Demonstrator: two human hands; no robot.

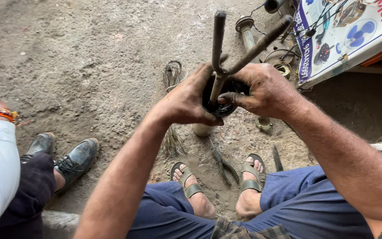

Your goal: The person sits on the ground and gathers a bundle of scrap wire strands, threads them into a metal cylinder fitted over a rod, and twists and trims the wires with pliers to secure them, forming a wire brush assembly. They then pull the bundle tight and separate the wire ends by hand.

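Both hands clamp a dark round part with two metal rods, at upper centre of the frame.

The left hand (pixel 186 99) and right hand (pixel 261 90) are closed around the round part (pixel 219 106); the rods (pixel 218 48) rise from it. Greasy fingers could slip, I judge, dropping it toward the sandalled feet (pixel 191 186) and pliers (pixel 225 166). A white, blue-edged rectangular sign (pixel 354 35) with fan pictures lies tilted at upper right.

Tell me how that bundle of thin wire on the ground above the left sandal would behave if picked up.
The wire bundle would probably flop and splay: its strands are thin and loosely looped. It looks light for its size. Loose ends might snag or tangle, since the strands fan out on the dirt floor.
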